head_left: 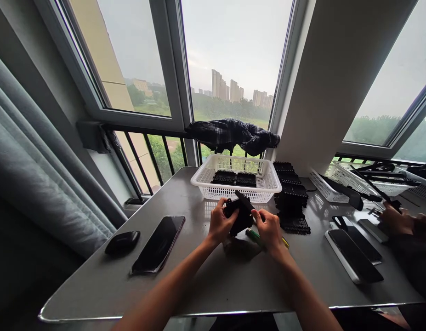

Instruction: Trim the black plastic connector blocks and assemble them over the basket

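Over the middle of the grey table, my left hand is closed round a black toothed plastic part. My right hand grips a flat black strip, which lies slantwise across the upper side of that part. Beneath my right hand a green and yellow tool rests on the table, partly covered by the hand. Just beyond both hands stands a white plastic basket, with black toothed pieces inside. Right of the basket, more black toothed pieces lie in a long stack.
At the left of the table lie a black mouse and a phone. Two phones lie on the right. Beyond them are another person's hands with black parts, and more white baskets.
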`<state>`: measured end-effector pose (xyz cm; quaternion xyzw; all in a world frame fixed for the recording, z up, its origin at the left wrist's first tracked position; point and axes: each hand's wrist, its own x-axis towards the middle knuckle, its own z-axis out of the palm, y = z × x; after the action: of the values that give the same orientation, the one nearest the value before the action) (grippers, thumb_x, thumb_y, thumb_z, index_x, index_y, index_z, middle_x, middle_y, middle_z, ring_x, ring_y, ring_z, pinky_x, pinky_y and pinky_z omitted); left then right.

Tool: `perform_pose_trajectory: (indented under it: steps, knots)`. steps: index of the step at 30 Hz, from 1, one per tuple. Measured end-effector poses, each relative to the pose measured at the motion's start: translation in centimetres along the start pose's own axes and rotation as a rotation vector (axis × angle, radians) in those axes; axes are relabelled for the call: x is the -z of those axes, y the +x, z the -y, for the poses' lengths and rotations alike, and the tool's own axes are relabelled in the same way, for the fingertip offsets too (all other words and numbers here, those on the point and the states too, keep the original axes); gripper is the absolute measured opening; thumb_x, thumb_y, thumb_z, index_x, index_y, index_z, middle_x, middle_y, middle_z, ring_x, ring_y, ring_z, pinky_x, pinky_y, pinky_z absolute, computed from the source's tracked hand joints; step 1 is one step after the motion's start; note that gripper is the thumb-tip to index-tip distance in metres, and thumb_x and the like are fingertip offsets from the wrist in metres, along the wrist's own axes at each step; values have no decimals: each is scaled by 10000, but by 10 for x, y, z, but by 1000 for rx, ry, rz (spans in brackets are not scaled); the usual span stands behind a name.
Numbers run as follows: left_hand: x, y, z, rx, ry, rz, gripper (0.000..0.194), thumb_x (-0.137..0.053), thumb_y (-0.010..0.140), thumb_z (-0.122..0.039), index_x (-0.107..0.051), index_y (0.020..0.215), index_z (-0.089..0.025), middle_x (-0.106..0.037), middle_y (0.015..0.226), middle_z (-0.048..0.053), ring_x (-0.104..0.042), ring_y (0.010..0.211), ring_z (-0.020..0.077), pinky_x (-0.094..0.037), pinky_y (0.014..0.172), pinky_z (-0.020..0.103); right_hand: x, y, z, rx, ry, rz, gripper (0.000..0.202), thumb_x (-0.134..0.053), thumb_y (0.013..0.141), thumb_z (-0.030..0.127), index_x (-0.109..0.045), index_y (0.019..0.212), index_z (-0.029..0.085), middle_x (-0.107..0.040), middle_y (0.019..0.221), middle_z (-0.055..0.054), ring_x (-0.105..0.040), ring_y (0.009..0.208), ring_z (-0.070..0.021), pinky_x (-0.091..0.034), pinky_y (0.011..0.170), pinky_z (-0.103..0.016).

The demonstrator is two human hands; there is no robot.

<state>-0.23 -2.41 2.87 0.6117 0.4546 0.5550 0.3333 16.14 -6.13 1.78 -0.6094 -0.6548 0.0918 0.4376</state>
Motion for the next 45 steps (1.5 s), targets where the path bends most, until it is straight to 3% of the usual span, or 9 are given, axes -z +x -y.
perform_pose_trajectory:
  steps: [7,17,24,28,32,36,40,45]
  knots:
    - [1,2,3,0,-6,0,282,-687,694,-334,-482,841,-207,-592,617,-41,-578,545,140,-419,499,214,-2,-3,3,35,-16,66,515,-403,945,585,-588,658,198,-572,553,0,-468,524,-135,-251,544,-252]
    - [2,8,9,25,-18,-84,329,-708,671,-357,-517,888,-201,-602,696,-20,-572,581,141,-443,537,235,7,2,-1,-23,68,-27,546,-366,948,602,-610,691,188,-576,571,-2,-478,526,-130,-314,559,-240]
    - [3,16,20,167,-301,-275,461,-717,619,-329,-439,972,-227,-567,802,-35,-600,688,131,-495,625,242,4,2,2,-57,131,80,458,-619,782,639,-686,790,187,-661,656,-20,-566,565,-159,-361,541,-236]
    - [1,15,15,324,-580,-170,535,-740,587,-318,-369,967,-249,-571,758,-59,-571,568,109,-472,513,221,3,4,3,-53,200,93,420,-610,810,577,-715,825,170,-695,711,-37,-601,620,-179,-400,584,-253]
    - [-1,13,11,357,-612,-59,513,-757,556,-296,-372,889,-228,-565,690,-64,-570,522,109,-457,472,209,6,6,1,-60,296,47,390,-561,851,508,-728,855,155,-716,770,-51,-628,687,-202,-439,637,-274]
    - [-2,13,17,327,-486,26,521,-783,556,-308,-467,955,-194,-664,780,2,-644,613,153,-522,552,260,11,8,-2,-97,349,-24,401,-535,857,508,-701,808,146,-690,722,-43,-612,665,-192,-443,614,-264]
    - [-2,14,21,214,-380,96,455,-778,602,-316,-578,978,-156,-710,860,64,-682,774,203,-550,696,313,15,10,-3,-90,353,-55,385,-536,857,503,-684,802,152,-673,722,-38,-601,667,-183,-443,621,-257]
    - [0,17,24,19,-355,3,241,-698,684,-318,-543,817,-191,-629,771,3,-613,735,160,-503,715,286,19,13,-6,-90,335,-14,429,-638,782,537,-703,945,146,-673,712,-45,-610,658,-191,-460,638,-272]
